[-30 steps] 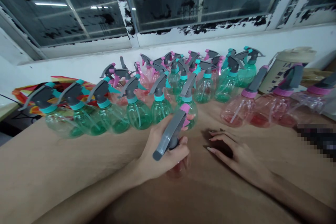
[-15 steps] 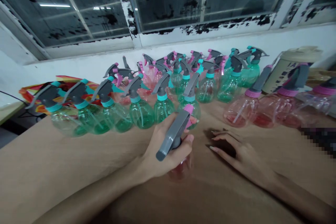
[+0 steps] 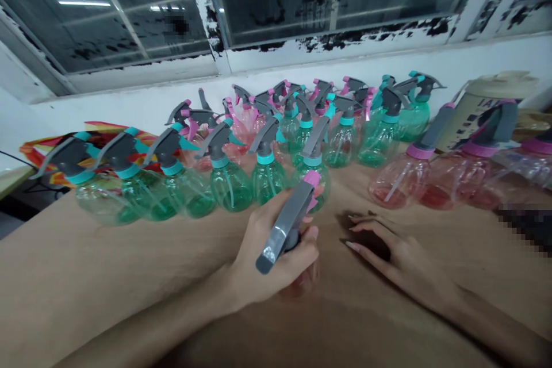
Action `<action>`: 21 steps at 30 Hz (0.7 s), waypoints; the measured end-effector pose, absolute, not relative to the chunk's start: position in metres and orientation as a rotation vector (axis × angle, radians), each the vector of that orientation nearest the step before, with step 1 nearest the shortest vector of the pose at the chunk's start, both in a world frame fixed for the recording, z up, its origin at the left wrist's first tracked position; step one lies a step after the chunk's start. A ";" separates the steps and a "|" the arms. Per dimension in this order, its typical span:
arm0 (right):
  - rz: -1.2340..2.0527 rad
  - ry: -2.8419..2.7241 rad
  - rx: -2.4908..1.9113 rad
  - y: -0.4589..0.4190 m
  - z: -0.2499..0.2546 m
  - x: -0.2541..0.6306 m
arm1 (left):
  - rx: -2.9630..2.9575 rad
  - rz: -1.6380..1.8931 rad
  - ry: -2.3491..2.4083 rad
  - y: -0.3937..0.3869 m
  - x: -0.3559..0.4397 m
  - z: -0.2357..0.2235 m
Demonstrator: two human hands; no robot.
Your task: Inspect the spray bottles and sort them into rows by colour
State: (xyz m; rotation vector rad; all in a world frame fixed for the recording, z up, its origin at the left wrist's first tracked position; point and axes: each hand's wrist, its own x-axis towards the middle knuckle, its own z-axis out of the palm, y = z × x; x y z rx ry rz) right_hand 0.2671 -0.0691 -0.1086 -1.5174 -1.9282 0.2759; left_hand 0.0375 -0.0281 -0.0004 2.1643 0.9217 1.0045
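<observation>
Gripping a pink-nozzled spray bottle (image 3: 288,221) in the left hand (image 3: 256,247), the right hand (image 3: 401,256) lying apart on the table (image 3: 107,282).
The left fingers are closed around the bottle just below its grey spray head, in front of the row of green bottles (image 3: 232,187); whether its base touches the wood, I cannot tell. The right fingers are loosely bent and parted, thumb spread from them, nothing visible in their hold. Pink bottles (image 3: 399,181) stand beyond that hand, with a beige lettered container (image 3: 478,98) behind.
</observation>
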 end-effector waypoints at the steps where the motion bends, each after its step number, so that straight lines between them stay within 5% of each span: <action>1: 0.273 -1.933 -1.514 -0.069 -0.109 0.267 | 2.162 0.995 0.935 -0.028 0.037 0.000; 21: 0.248 -1.936 -1.541 -0.069 -0.111 0.266 | 2.211 0.958 0.893 -0.028 0.037 0.006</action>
